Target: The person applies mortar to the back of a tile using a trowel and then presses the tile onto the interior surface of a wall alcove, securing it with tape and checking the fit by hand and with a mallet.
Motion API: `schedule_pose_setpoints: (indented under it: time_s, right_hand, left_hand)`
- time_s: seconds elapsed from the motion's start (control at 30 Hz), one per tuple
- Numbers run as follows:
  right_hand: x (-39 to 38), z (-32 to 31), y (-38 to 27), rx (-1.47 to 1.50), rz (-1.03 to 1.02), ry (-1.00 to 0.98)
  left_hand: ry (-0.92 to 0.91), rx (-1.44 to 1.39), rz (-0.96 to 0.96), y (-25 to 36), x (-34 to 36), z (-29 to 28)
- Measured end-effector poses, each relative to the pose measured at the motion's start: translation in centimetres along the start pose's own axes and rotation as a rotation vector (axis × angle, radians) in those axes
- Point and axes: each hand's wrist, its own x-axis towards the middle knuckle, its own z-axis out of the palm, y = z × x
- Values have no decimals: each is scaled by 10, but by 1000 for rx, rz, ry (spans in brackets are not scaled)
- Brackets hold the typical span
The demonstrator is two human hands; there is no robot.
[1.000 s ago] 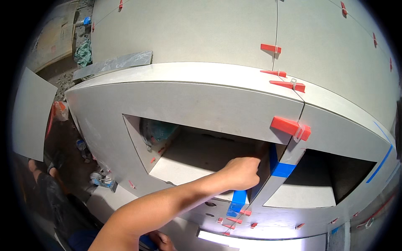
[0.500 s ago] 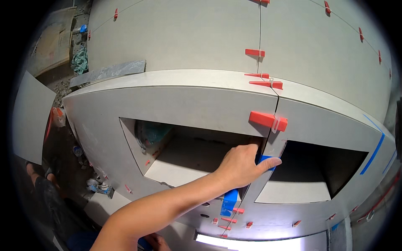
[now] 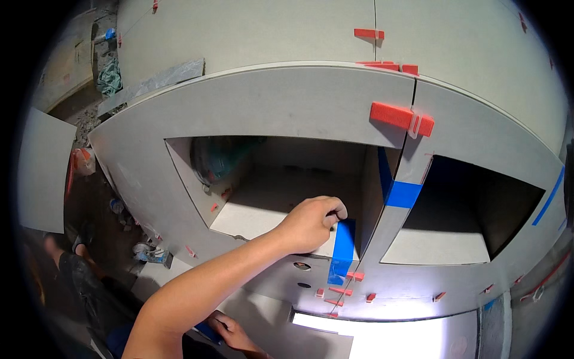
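My left hand, its arm coming from the lower left, is at the bottom ledge of the left niche in a grey tiled wall. Its fingers are curled, with thumb and forefinger closed at the upper edge of a strip of blue tape. That strip runs over the ledge and down the tile face. Low in the picture, my right hand is closed around a roll of blue tape, mostly hidden by the fingers. A second blue tape piece wraps the divider between the two niches.
Red levelling wedges line the tile joints. The right niche has a pale bottom. A grey tile strip lies along the upper left ledge. At left stand a loose tile, a suction-cup tool and dark trousers with feet.
My left hand has left the divider tape and moved left and down to the strip on the ledge. The view has shifted, and more of my right hand shows.
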Motion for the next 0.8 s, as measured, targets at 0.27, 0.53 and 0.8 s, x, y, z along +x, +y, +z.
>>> schedule_pose_setpoints:
  time_s: [0.27, 0.53, 0.8]
  right_hand:
    - [-5, -6, 12, 21, 120, -20]
    - [-14, 15, 30, -64, 43, 101]
    - [-3, 39, 24, -60, 71, 101]
  left_hand:
    - [-364, 426, 117, -1, -30, 72]
    - [-208, 514, 394, 30, -106, 84]
    - [-352, 297, -53, 4, -172, 5]
